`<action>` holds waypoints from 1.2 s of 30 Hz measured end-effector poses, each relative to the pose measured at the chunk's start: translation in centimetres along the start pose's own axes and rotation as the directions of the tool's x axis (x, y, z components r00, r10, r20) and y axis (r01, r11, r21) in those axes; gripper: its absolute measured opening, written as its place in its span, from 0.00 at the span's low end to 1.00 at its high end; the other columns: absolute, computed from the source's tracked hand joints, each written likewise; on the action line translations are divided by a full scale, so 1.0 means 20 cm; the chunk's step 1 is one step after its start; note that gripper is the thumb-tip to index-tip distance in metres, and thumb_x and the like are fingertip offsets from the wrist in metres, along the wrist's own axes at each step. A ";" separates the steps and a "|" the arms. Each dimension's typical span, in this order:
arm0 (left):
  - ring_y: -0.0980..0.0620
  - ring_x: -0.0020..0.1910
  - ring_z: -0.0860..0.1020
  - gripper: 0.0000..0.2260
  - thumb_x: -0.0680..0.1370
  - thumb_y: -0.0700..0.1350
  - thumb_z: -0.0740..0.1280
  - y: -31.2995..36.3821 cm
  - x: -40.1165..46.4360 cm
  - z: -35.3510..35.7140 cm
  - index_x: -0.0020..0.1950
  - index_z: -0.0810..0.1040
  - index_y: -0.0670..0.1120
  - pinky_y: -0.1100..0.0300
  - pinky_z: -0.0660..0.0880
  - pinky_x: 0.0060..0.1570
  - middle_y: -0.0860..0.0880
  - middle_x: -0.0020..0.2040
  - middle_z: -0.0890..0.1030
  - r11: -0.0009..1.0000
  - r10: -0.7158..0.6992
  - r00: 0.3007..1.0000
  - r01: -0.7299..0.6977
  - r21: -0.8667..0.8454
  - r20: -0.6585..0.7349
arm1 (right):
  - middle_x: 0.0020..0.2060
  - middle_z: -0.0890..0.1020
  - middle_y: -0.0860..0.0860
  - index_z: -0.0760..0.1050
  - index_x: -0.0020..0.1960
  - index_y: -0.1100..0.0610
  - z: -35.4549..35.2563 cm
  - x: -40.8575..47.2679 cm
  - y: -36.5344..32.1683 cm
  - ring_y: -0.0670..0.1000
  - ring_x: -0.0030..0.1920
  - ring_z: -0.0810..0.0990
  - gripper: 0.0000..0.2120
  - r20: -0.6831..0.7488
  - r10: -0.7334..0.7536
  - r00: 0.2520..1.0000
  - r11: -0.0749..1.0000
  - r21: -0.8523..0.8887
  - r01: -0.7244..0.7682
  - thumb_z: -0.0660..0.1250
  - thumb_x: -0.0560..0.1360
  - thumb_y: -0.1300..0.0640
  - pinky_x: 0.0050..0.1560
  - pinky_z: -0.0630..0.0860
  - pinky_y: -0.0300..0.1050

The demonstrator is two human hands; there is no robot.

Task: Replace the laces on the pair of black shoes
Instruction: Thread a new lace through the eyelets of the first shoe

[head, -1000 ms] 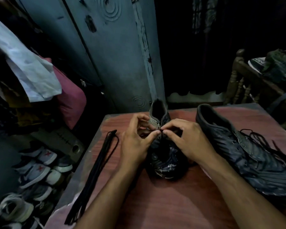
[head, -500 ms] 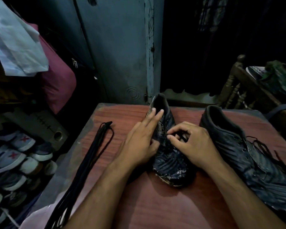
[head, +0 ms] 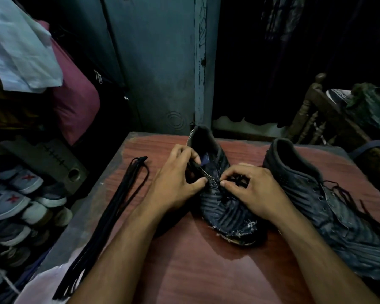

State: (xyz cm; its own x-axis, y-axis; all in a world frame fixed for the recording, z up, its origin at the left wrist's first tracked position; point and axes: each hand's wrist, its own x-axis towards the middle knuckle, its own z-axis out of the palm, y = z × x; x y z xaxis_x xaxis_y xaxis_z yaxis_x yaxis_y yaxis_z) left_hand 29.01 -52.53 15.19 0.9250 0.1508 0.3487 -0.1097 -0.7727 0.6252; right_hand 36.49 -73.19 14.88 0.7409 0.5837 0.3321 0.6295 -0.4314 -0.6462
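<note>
My left hand grips the tongue-side edge of the scuffed black ridged shoe mid-table, while my right hand pinches its dark lace (toe frayed white). Its black ridged mate stands just right, laces loose. A bundle of long black laces lies left on the reddish wooden table.

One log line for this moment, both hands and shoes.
left hand: grips middle shoe | right hand: pinches its lace | right shoe: untouched | spare laces: on table
</note>
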 end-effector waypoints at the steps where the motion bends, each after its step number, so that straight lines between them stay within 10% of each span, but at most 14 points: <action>1: 0.65 0.45 0.73 0.16 0.72 0.49 0.76 0.00 0.00 0.00 0.51 0.70 0.57 0.72 0.64 0.41 0.61 0.55 0.68 1.000 0.001 1.000 -0.001 -0.007 -0.004 | 0.40 0.82 0.42 0.83 0.44 0.45 0.00 0.00 0.00 0.41 0.44 0.81 0.06 0.011 0.006 1.000 1.000 0.009 -0.007 0.77 0.74 0.56 0.45 0.73 0.33; 11: 0.60 0.46 0.77 0.17 0.73 0.47 0.77 0.00 -0.01 0.01 0.54 0.71 0.56 0.72 0.70 0.43 0.60 0.57 0.70 0.999 0.001 1.000 -0.002 -0.052 -0.020 | 0.43 0.81 0.44 0.82 0.46 0.41 0.00 0.01 0.02 0.43 0.47 0.80 0.07 0.121 0.036 0.992 0.995 0.087 -0.046 0.74 0.76 0.54 0.53 0.76 0.47; 20: 0.59 0.46 0.78 0.17 0.73 0.47 0.77 0.00 -0.01 0.02 0.54 0.71 0.56 0.60 0.76 0.45 0.61 0.56 0.69 0.997 0.022 0.999 -0.024 -0.069 -0.030 | 0.42 0.78 0.44 0.80 0.45 0.38 0.03 0.01 -0.01 0.40 0.44 0.79 0.09 0.109 0.069 0.992 0.996 0.043 -0.074 0.73 0.77 0.53 0.46 0.72 0.36; 27: 0.57 0.46 0.77 0.17 0.73 0.46 0.77 -0.01 -0.02 0.02 0.54 0.72 0.55 0.65 0.74 0.45 0.60 0.56 0.70 0.994 0.023 0.999 -0.027 -0.110 -0.037 | 0.46 0.83 0.46 0.81 0.45 0.42 0.01 0.02 -0.01 0.46 0.49 0.81 0.08 0.178 0.097 0.979 0.972 0.196 -0.131 0.72 0.78 0.56 0.57 0.77 0.51; 36: 0.62 0.47 0.75 0.17 0.73 0.44 0.78 0.00 -0.02 0.02 0.55 0.73 0.54 0.75 0.69 0.44 0.60 0.56 0.71 0.993 0.031 0.999 -0.035 -0.113 -0.039 | 0.44 0.82 0.46 0.81 0.43 0.39 0.03 0.02 -0.05 0.41 0.45 0.79 0.12 0.148 0.134 0.980 0.974 0.162 -0.158 0.74 0.77 0.58 0.45 0.71 0.30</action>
State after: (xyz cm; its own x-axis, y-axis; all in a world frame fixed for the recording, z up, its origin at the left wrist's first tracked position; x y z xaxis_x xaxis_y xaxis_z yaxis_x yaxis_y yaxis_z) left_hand 28.68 -52.75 14.76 0.9062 0.1508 0.3950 -0.1829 -0.7026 0.6877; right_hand 35.97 -72.10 15.22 0.7759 0.6157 0.1371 0.4584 -0.4011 -0.7931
